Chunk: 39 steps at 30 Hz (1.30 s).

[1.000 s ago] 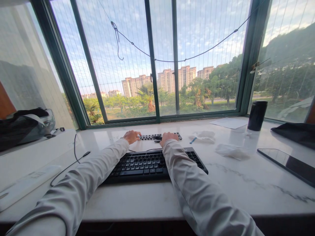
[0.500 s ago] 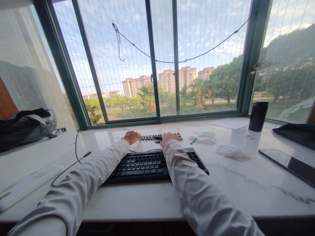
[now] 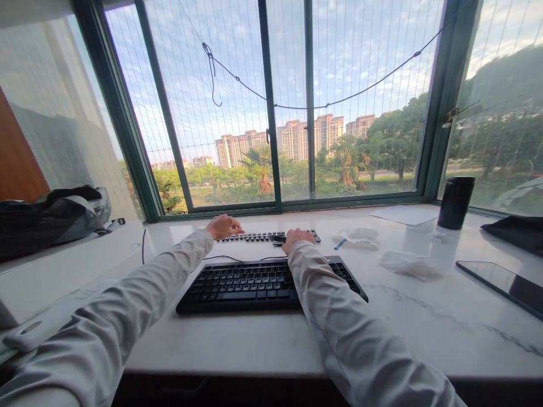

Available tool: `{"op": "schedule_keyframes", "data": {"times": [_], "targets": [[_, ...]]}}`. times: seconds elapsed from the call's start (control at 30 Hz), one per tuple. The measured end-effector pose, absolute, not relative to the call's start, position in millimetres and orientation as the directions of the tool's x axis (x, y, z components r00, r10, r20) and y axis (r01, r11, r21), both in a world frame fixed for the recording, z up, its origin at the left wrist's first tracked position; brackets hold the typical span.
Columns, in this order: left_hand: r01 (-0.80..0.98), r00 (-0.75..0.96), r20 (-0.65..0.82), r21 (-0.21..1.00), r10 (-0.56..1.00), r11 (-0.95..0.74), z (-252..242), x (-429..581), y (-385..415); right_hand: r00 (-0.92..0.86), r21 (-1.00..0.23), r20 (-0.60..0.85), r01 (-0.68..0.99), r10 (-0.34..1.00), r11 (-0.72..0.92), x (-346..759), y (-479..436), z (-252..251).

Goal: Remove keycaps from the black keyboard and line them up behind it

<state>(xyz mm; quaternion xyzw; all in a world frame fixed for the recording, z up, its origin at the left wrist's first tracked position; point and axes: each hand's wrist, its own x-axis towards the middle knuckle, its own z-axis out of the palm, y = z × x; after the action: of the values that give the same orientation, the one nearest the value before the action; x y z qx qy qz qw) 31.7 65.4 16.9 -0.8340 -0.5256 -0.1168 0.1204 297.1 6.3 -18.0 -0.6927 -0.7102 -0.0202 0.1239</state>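
A black keyboard (image 3: 237, 285) lies in front of me on the white marble-patterned counter, its right part crossed by my right forearm. Behind it stretches a row of loose black keycaps (image 3: 250, 237). Over the left end of this row is my left hand (image 3: 224, 226), thumb and fingertips close together; anything between them is too small to make out. My right hand (image 3: 297, 239) is closed at the right part of the row, knuckles up. Beside its fingers shows a dark slim object (image 3: 276, 239), whose kind I cannot tell; the palm side is hidden.
Crumpled clear plastic bags (image 3: 409, 264) and a small blue strip (image 3: 340, 244) lie right of the keycaps. Farther right are a phone (image 3: 500, 285), a black cylinder (image 3: 456, 202) and paper (image 3: 405, 215). A black bag (image 3: 51, 220) rests on a white box (image 3: 76, 260) at left.
My left hand has lifted slightly and shifted left relative to the keycaps, showing more of the row and keyboard. My right hand keeps its place. The view has turned a little left.
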Motion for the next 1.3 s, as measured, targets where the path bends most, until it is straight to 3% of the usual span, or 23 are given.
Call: {"op": "schedule_keyframes", "data": {"times": [0.33, 0.5, 0.6, 0.7, 0.77, 0.8, 0.87, 0.97, 1.1, 1.3], "targets": [[0.819, 0.562, 0.19, 0.002, 0.805, -0.573, 20.6, 14.1, -8.8, -0.01, -0.09, 0.205, 0.995, 0.979, 0.029, 293.1, -1.2, -13.0], [0.755, 0.569, 0.226, 0.238, 0.791, -0.611, -4.5, 7.1, -23.6, -0.069, -0.061, 0.254, 0.994, 0.965, 0.087, 285.1, -5.6, -14.5], [0.667, 0.596, 0.17, 0.44, 0.785, -0.601, -17.7, 7.4, -24.5, -0.044, -0.234, 0.303, 0.965, 0.952, 0.119, 270.7, -6.7, -16.4], [0.589, 0.64, 0.11, 0.565, 0.76, -0.578, -23.7, 8.6, -24.1, -0.041, -0.669, 0.277, 0.709, 0.96, 0.224, 249.1, -9.7, -16.3], [0.541, 0.676, 0.111, 0.595, 0.728, -0.594, -24.5, 9.1, -24.4, -0.083, -0.917, 0.235, 0.311, 0.969, 0.249, 233.8, -15.4, -14.5], [0.521, 0.691, 0.122, 0.6, 0.713, -0.607, -24.7, 9.4, -24.9, -0.109, -0.969, 0.219, 0.089, 0.97, 0.229, 226.7, -19.5, -13.2], [0.494, 0.709, 0.146, 0.596, 0.69, -0.633, -25.6, 10.4, -25.9, -0.169, -0.953, 0.197, -0.265, 0.966, 0.148, 214.8, -29.3, -11.2], [0.481, 0.718, 0.146, 0.604, 0.681, -0.636, -29.1, 12.3, -26.4, -0.272, -0.868, 0.149, -0.497, 0.951, -0.006, 202.7, -42.9, -11.6], [0.488, 0.71, 0.094, 0.648, 0.698, -0.585, -34.2, 12.5, -23.2, -0.345, -0.845, 0.09, -0.523, 0.934, -0.112, 193.2, -50.3, -18.6], [0.476, 0.714, 0.088, 0.666, 0.695, -0.574, -35.4, 10.9, -19.3, -0.33, -0.885, 0.036, -0.448, 0.943, -0.123, 184.7, -49.5, -27.4]]}}
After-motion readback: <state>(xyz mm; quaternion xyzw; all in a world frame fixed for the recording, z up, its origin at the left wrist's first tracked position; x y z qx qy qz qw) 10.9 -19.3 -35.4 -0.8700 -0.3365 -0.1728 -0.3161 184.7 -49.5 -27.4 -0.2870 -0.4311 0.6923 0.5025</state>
